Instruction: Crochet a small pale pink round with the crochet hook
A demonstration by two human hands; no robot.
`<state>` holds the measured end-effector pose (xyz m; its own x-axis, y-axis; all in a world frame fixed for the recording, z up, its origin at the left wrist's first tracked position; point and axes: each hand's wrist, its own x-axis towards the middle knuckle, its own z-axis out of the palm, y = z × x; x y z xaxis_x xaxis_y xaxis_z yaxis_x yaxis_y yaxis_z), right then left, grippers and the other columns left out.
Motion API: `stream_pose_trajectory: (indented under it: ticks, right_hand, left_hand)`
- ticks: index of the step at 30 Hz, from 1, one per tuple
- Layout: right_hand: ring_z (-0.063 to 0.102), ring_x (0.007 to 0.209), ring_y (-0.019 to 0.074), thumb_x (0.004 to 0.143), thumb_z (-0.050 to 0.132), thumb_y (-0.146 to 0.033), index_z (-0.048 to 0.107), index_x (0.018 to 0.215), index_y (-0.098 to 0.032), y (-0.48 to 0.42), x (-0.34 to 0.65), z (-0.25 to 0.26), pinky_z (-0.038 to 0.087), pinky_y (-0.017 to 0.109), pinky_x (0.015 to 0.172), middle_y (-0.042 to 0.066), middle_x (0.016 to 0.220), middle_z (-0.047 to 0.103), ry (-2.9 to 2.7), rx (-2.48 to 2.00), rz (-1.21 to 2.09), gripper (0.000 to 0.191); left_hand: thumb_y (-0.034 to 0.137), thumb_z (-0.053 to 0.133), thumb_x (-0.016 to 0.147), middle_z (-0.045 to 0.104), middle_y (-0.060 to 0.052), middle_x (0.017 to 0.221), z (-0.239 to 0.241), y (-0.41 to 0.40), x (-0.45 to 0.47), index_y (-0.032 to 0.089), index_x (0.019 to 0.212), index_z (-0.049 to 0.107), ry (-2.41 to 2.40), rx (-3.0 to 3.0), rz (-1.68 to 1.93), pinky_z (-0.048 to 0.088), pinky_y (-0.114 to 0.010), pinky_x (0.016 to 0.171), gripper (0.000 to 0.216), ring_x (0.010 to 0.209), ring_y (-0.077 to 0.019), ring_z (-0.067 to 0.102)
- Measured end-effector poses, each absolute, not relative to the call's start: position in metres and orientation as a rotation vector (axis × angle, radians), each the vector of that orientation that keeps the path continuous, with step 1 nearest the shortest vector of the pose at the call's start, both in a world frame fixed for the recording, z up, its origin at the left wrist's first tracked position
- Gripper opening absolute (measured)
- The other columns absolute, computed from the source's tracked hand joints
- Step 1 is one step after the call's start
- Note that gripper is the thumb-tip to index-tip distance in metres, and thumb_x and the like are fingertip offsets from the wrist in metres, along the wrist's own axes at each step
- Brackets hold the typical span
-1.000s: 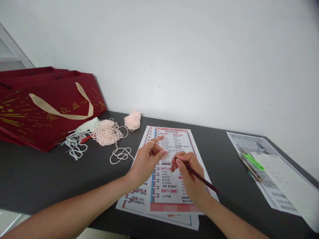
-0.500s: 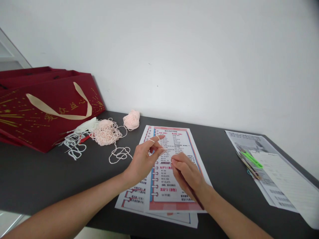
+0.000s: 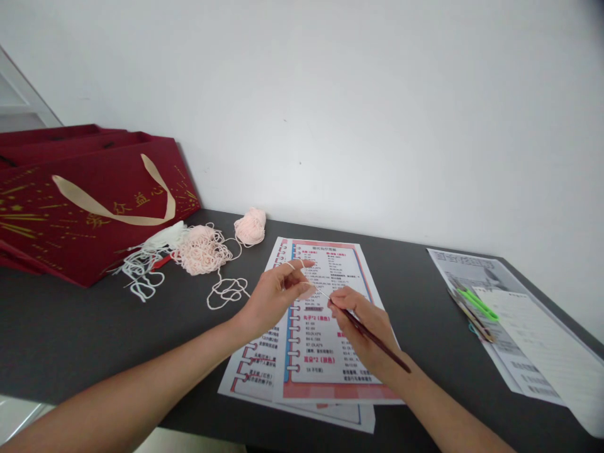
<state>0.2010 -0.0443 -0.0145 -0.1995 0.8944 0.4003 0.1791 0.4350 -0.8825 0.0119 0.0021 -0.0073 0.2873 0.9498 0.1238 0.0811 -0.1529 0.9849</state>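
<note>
My left hand (image 3: 280, 292) is over the printed pattern sheet (image 3: 321, 377), with pale yarn looped round its raised index finger. Its thumb pinches the yarn against the other fingers. In my right hand (image 3: 363, 321) is a crochet hook (image 3: 380, 343) with a dark brown handle, held like a pencil. The hook's thin metal tip points at the yarn by my left fingertips. Any stitches there are too small to make out. A loose strand of yarn (image 3: 229, 292) lies on the table left of my left hand, leading back to a tangled pale pink heap (image 3: 202, 251).
A pale pink yarn ball (image 3: 250, 226) and white yarn (image 3: 165, 239) lie near red gift bags (image 3: 117, 201) at left. On the right, a green-handled tool (image 3: 477, 304) and small scissors-like metal item (image 3: 474, 319) rest on papers (image 3: 533, 340). A white wall (image 3: 358, 126) stands behind.
My right hand has shifted slightly right and turned, so the crochet hook lies flatter and its metal tip shows. My left hand has barely moved, keeping the yarn.
</note>
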Motion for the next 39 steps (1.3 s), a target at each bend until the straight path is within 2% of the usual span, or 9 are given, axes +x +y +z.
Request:
stream_pose_trajectory:
  ticks: [3, 8, 13, 23, 32, 39]
  right_hand:
    - [0.058, 0.071, 0.0134, 0.083, 0.060, -0.015, 0.061, 0.085, -0.023, -0.042, 0.207, -0.014, 0.045, 0.028, 0.067, 0.000, 0.081, 0.063, -1.644, -0.910, 0.934, 0.009]
    - [0.053, 0.056, 0.0109, 0.083, 0.059, -0.017, 0.058, 0.075, -0.019, -0.031, 0.201, -0.004, 0.043, 0.023, 0.050, 0.000, 0.066, 0.063, -1.081, -0.738, 1.523, 0.008]
    - [0.047, 0.051, 0.0074, 0.080, 0.061, -0.016, 0.055, 0.067, -0.017, -0.028, 0.189, -0.003, 0.042, 0.018, 0.048, 0.000, 0.062, 0.060, -0.713, -0.642, 1.779, 0.015]
    - [0.048, 0.052, 0.0075, 0.077, 0.066, -0.021, 0.055, 0.065, -0.017, -0.032, 0.183, -0.003, 0.045, 0.018, 0.049, -0.001, 0.064, 0.059, -0.611, -0.703, 1.776, 0.017]
    - [0.046, 0.050, 0.0067, 0.078, 0.065, -0.021, 0.054, 0.066, -0.017, -0.033, 0.187, -0.001, 0.042, 0.017, 0.047, -0.001, 0.062, 0.059, -0.654, -0.724, 1.748, 0.016]
    - [0.050, 0.050, 0.0101, 0.079, 0.064, -0.021, 0.054, 0.068, -0.018, -0.037, 0.193, 0.006, 0.042, 0.021, 0.046, -0.001, 0.060, 0.062, -0.922, -0.794, 1.510, 0.015]
  left_hand:
    - [0.021, 0.064, 0.076, 0.057, 0.002, 0.070, -0.005, 0.003, 0.012, 0.016, 0.109, 0.062, 0.912, 1.394, 0.986, 0.040, -0.028, 0.069, 0.034, 0.066, -0.0122, 0.052]
    - [0.017, 0.065, 0.074, 0.055, 0.003, 0.070, 0.002, -0.001, 0.012, 0.017, 0.088, 0.067, 0.853, 1.284, 0.931, 0.039, -0.028, 0.073, 0.014, 0.068, -0.0111, 0.051]
    - [0.019, 0.068, 0.073, 0.057, 0.002, 0.071, 0.002, -0.005, 0.016, 0.018, 0.088, 0.067, 0.800, 1.165, 0.926, 0.040, -0.028, 0.076, 0.015, 0.071, -0.0118, 0.054]
    - [0.024, 0.071, 0.071, 0.057, 0.004, 0.071, -0.002, -0.009, 0.019, 0.018, 0.110, 0.061, 0.802, 1.064, 0.951, 0.041, -0.029, 0.072, 0.040, 0.067, -0.0111, 0.054]
    - [0.018, 0.068, 0.073, 0.056, 0.003, 0.070, 0.000, -0.008, 0.015, 0.019, 0.105, 0.063, 0.793, 1.116, 0.941, 0.040, -0.027, 0.069, 0.033, 0.066, -0.0110, 0.052]
    - [0.020, 0.065, 0.075, 0.055, 0.004, 0.069, 0.002, -0.007, 0.015, 0.017, 0.107, 0.061, 0.812, 1.146, 0.949, 0.038, -0.026, 0.066, 0.033, 0.065, -0.0099, 0.051]
